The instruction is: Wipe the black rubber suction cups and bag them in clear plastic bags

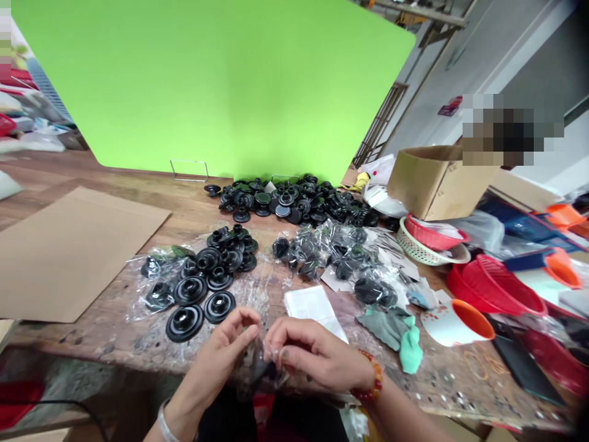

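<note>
At the table's front edge, my left hand (223, 347) and my right hand (317, 353) meet over a clear plastic bag (265, 373). Each pinches the bag near its top, and a dark piece, blurred, shows inside. Just beyond my left hand lie loose black round stepped discs (219, 306) with raised centres. Clear bags holding black parts (159, 296) rest to their left. A stack of thin white sheets (315, 310) sits beyond my right hand, which has a beaded bracelet at the wrist.
A heap of black discs (294, 202) lies against the green panel (207, 86). Bagged black parts (331, 245) spread in front. On the right are a cloth (391, 328), a white tube with orange interior (455, 322), red baskets (499, 285) and a carton (442, 184). Cardboard (73, 252) lies left.
</note>
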`<state>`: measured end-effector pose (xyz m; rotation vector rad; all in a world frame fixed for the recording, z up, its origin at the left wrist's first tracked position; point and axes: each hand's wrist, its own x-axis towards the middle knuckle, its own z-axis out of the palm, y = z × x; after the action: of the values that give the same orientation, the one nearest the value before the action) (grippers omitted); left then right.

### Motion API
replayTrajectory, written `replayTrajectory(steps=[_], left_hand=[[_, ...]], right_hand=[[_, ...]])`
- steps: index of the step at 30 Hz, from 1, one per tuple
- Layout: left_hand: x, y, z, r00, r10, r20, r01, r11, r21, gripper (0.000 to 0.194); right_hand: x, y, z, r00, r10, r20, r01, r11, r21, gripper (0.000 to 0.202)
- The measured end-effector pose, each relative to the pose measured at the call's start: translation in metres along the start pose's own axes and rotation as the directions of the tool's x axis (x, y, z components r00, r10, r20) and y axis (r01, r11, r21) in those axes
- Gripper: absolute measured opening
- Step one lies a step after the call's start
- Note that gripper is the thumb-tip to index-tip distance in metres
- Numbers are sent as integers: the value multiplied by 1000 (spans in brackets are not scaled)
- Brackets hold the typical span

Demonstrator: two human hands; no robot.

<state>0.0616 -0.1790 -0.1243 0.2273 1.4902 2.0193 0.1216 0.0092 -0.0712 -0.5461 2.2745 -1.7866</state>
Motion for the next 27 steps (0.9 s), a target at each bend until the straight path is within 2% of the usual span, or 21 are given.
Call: replayTrajectory(steps=[2, 4, 5, 8, 10, 13, 17, 19, 22, 24, 27], left_hand=[[0, -2, 4, 989, -145, -11, 142, 980, -137, 40], [-1, -5, 3, 968, -235, 92, 250, 936, -248, 60], [-1, -6, 1, 961, -237, 141, 268, 926, -266, 67], [0, -9, -5, 978, -154, 140, 176, 970, -166, 74], [2, -8, -6, 991, -96, 96, 99, 995, -28, 72], [5, -5, -2, 997, -28, 76, 20, 995, 102, 69], [6, -2, 6, 998, 66, -1, -63, 960, 274, 68], [7, -2, 9, 994, 102, -31, -83, 927, 366, 68], [7, -4, 10, 992, 116, -56, -81, 898, 434, 64], [8, -6, 10, 994, 83, -72, -44, 903, 428, 59], [19, -11, 9, 991, 88, -104, -35, 903, 427, 54]], right_hand=[[1, 2, 5, 995, 6, -96, -1, 999, 50, 15], [2, 7, 7, 986, -32, -165, 26, 999, -40, 13], [2, 9, 7, 983, -55, -173, 36, 993, -113, 10], [0, 16, 3, 985, -79, -154, 31, 956, -292, 3], [-1, 18, -2, 982, -65, -177, -1, 937, -349, 11], [0, 21, -5, 958, -49, -284, -51, 941, -334, 23], [2, 24, 1, 907, -53, -418, -63, 964, -260, 27], [4, 27, 7, 926, -48, -373, -78, 946, -315, 27], [7, 32, 6, 945, -35, -324, -82, 937, -340, 18], [9, 36, -4, 905, -34, -424, -92, 957, -274, 21], [4, 41, -28, 769, -50, -637, -116, 969, -217, 25]])
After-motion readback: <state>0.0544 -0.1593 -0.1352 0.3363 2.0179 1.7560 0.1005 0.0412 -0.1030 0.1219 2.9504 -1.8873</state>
